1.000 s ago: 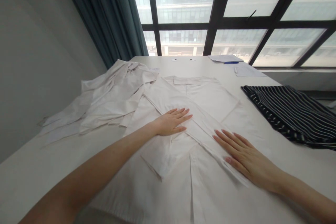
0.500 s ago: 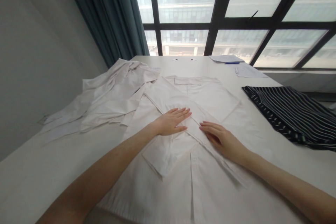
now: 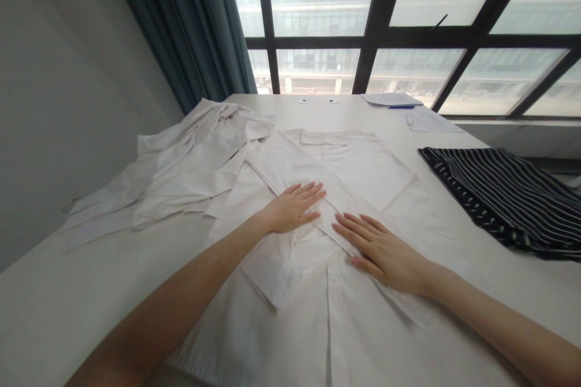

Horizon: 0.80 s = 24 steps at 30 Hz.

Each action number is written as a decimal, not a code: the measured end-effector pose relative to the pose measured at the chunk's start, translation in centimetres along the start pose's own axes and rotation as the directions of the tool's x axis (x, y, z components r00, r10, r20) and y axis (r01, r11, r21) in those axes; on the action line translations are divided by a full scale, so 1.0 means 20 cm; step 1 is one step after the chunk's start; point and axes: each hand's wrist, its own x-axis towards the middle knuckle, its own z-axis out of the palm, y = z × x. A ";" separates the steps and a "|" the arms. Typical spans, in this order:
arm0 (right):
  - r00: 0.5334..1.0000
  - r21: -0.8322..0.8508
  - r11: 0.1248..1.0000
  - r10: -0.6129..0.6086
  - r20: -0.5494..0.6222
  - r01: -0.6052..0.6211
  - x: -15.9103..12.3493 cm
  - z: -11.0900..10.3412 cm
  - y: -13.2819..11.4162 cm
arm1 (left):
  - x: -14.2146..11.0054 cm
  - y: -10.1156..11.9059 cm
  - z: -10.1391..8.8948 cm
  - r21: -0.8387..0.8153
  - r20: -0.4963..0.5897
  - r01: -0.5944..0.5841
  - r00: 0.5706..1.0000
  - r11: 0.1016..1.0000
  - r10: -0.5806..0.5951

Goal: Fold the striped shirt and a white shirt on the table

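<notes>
A white garment (image 3: 290, 320), which looks like a shirt with a front placket, lies spread in front of me, with parts folded across its middle. My left hand (image 3: 294, 207) rests flat on the folded layer, fingers stretched toward the right. Close beside it, my right hand (image 3: 384, 251) lies palm down over the diagonal folded edge, fingers spread and thumb apart. Neither hand grips anything. The collar band (image 3: 324, 136) is at the garment's far end.
Crumpled white cloth (image 3: 190, 157) lies at the left of the white table (image 3: 104, 290). A black-and-white striped cloth (image 3: 512, 199) is at the right. Papers (image 3: 390, 100) and a blue pen (image 3: 402, 107) sit at the far edge, before the window. A dark curtain (image 3: 190, 24) hangs at the left.
My right hand has moved slightly left and flattened onto the fabric, its fingers now spread. The left hand stays nearly in place on the folded layer.
</notes>
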 end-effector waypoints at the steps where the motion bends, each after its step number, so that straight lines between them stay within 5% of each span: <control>1: 1.000 -0.001 1.000 -0.002 0.005 0.002 0.00 0.00 0.00 | 0.00 0.00 0.00 0.005 -0.012 0.018 1.000 1.000 -0.018; 7: 1.000 0.006 1.000 0.006 -0.001 -0.006 0.00 0.00 -0.01 | -0.01 0.01 0.00 0.042 -0.068 0.100 0.993 0.994 -0.097; 14: 1.000 0.009 1.000 0.001 -0.028 -0.001 0.00 0.00 -0.01 | 0.11 -0.01 -0.03 0.051 0.063 0.058 0.996 0.997 -0.061; 24: 1.000 0.020 1.000 0.016 0.022 -0.017 0.00 -0.01 -0.01 | 0.21 -0.26 -0.05 0.121 0.063 0.263 0.960 0.957 -0.271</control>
